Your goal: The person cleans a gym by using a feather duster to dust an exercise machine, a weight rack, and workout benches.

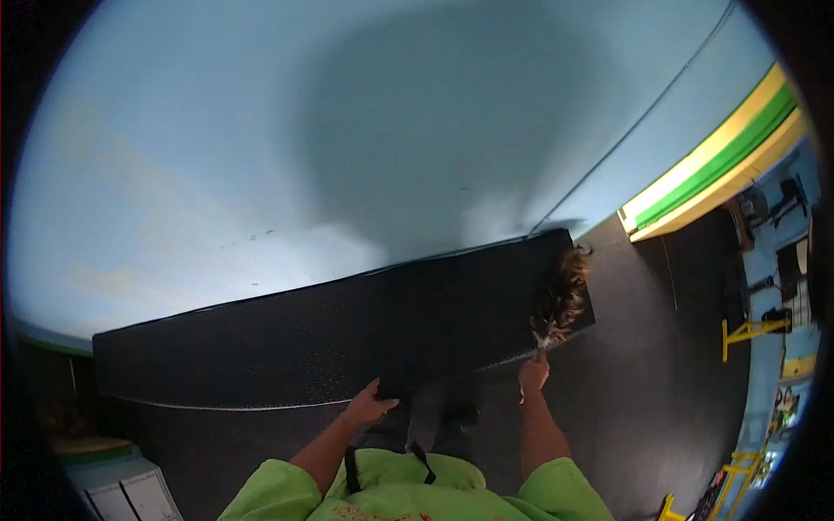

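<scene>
A brown feather duster (566, 295) rests over the right end of a long black surface (287, 347), its feathers pointing away from me. My right hand (535, 372) is closed around the handle end of the duster, by the front edge. My left hand (372, 406) is at the front edge of the black surface, nearer the middle, thumb and fingers apart and nothing in it. Whether it touches the edge I cannot tell.
A light blue wall (217, 174) rises behind the black surface, with a cable (638, 124) running down it. To the right are a yellow and green ledge (721, 161), dark flooring (643, 391) and a yellow metal frame (754, 330). A white cabinet (130, 495) stands at lower left.
</scene>
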The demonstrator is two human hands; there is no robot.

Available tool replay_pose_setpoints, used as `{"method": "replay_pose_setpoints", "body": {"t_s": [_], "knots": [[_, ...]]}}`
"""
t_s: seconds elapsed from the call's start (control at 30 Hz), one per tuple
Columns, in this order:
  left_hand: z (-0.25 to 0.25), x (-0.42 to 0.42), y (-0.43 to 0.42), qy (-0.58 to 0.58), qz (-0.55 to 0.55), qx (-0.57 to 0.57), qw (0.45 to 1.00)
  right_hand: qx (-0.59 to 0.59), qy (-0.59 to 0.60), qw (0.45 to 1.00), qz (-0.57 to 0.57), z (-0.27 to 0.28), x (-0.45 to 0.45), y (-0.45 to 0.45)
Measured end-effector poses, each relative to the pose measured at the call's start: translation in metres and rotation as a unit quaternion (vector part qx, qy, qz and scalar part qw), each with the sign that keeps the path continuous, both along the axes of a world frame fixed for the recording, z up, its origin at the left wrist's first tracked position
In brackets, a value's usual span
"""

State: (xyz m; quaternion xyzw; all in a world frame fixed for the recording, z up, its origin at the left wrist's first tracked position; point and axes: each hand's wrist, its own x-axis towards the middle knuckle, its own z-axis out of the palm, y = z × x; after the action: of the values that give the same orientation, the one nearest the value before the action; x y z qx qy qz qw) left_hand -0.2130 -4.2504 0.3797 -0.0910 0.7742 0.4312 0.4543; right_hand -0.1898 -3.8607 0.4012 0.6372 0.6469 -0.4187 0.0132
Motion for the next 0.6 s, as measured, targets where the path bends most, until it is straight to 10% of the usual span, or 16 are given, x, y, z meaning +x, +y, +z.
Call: {"method": "replay_pose_setpoints", "body": {"t_s": [0.2, 0.43, 0.5, 0.6], "knots": [[-0.045, -0.018, 0.021, 0.06, -0.023, -0.043, 0.997, 0.059, -0.019, 0.809, 0.585, -0.019, 0.113, -0.075], [-0.004, -0.002, 0.038, 0.046, 0.067, -0.039, 0.996, -0.055, -0.02, 0.921, 0.386, -0.049, 0.099, -0.051], [-0.025, 0.018, 0.03, 0.061, 0.089, -0.046, 0.993, -0.018, 0.067, 0.745, 0.664, -0.062, 0.093, -0.038], [-0.028, 0.038, 0.028, 0.071, 0.124, -0.081, 0.986, 0.028, 0.128, 0.645, 0.753, -0.073, 0.064, -0.03]]}}
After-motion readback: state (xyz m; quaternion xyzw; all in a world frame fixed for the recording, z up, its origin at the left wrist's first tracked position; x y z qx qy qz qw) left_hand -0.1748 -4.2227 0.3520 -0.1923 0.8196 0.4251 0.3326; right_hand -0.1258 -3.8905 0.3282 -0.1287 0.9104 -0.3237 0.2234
